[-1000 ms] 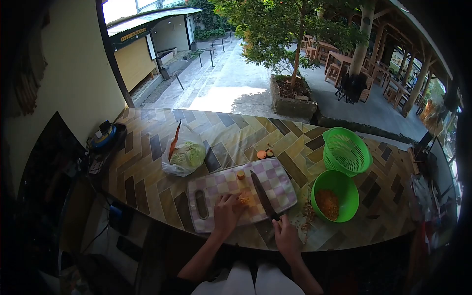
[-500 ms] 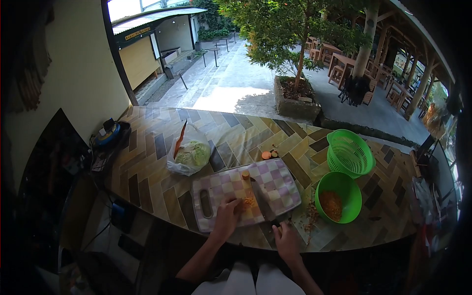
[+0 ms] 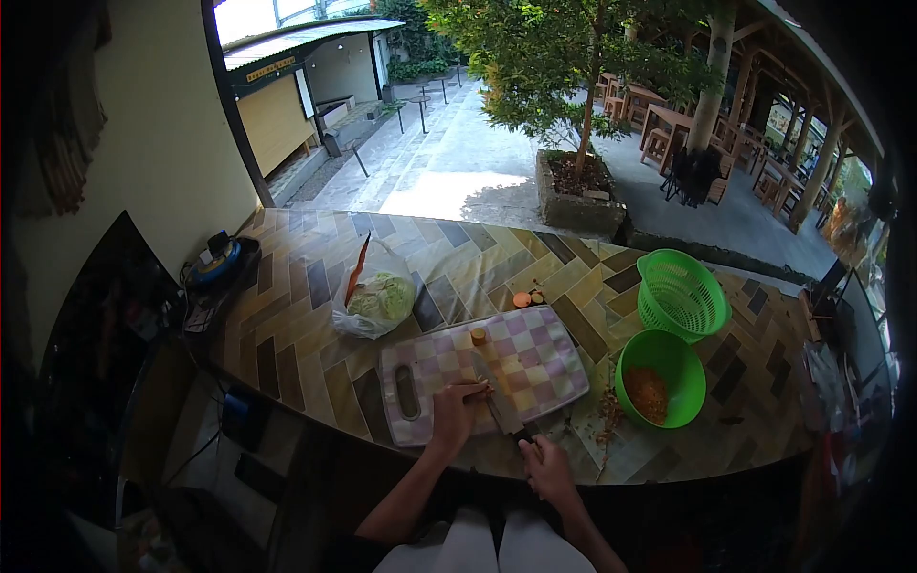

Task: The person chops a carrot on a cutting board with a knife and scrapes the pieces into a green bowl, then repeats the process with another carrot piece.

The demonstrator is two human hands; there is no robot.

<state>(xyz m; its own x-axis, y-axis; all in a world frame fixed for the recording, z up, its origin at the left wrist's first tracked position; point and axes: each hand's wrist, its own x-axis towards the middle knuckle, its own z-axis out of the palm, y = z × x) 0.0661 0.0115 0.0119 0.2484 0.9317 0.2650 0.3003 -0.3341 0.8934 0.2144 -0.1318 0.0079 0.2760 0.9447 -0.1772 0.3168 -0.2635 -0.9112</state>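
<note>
R hand (image 3: 546, 465) at counter edge, fingers wrapped tight on knife (image 3: 499, 406) handle, blade angled up-left over cutting board (image 3: 535, 358). L hand (image 3: 453, 413) flat on board, fingertips curled shut over carrot bits (image 3: 480, 389) right next to blade. Carrot stub (image 3: 479, 335) upright near board's far edge. Green bowl (image 3: 661, 378) w/ chopped carrot just R of board, peels (image 3: 603, 409) betw them. Green basket (image 3: 679, 292) behind bowl. Bag w/ cabbage (image 3: 379, 299) far-left of board. Two carrot ends (image 3: 527, 299) on counter (image 3: 287, 325) past board.
</note>
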